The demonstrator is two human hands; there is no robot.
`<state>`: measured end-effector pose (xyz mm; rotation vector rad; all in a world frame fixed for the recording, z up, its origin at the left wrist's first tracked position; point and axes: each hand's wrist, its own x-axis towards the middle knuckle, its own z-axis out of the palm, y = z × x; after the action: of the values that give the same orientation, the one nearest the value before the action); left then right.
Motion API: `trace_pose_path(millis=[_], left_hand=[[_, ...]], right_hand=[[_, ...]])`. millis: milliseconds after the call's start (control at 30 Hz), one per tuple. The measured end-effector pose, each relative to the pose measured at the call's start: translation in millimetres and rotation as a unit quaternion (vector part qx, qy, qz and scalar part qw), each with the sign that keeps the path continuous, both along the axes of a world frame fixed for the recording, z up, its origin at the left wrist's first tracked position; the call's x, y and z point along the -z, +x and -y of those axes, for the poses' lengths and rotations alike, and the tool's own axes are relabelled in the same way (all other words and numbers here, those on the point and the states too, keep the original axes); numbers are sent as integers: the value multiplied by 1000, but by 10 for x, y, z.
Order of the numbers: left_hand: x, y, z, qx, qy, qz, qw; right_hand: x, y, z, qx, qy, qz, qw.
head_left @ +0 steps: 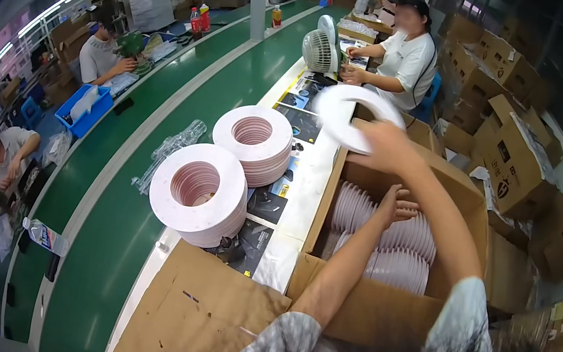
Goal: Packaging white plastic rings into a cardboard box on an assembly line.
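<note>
My right hand (385, 146) grips the near edge of a flat white plastic ring (334, 115), blurred by motion, above the far end of an open cardboard box (361, 328). Lower down, my left hand (398, 206) is over the box with its fingers apart and nothing in them. Inside the box, rows of white rings (395, 266) stand on edge, packed close together. To the left, two stacks of flat rings, a nearer stack (223, 212) and a farther stack (265, 165), rest at the edge of the worktable.
A green conveyor belt (106, 252) runs along the left, with clear plastic wrap (172, 152) beside the stacks. Flat cardboard (203, 310) lies in front. A fan (320, 51) and a seated co-worker (406, 60) are farther along. Cartons (516, 164) crowd the right.
</note>
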<state>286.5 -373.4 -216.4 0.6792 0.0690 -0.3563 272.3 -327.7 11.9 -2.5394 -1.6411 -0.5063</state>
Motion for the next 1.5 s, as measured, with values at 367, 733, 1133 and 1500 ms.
trace_pose_path(millis=[367,733,1133,1500], left_hand=[[-583,-191,-611,-131,246,140,950],[-563,-217,-526,-146,479,157,851],[-278,-450,-113,-104,690,138,703],[-125,-410,399,68,805,272,523]], right_hand=[[330,-208,-1820,-159,-156,-14,975],[591,-100,-1647,-211,-77,-95,970],[717,181,1221,109,242,-213,940],[3580,62,4235,647,91,-657,376]])
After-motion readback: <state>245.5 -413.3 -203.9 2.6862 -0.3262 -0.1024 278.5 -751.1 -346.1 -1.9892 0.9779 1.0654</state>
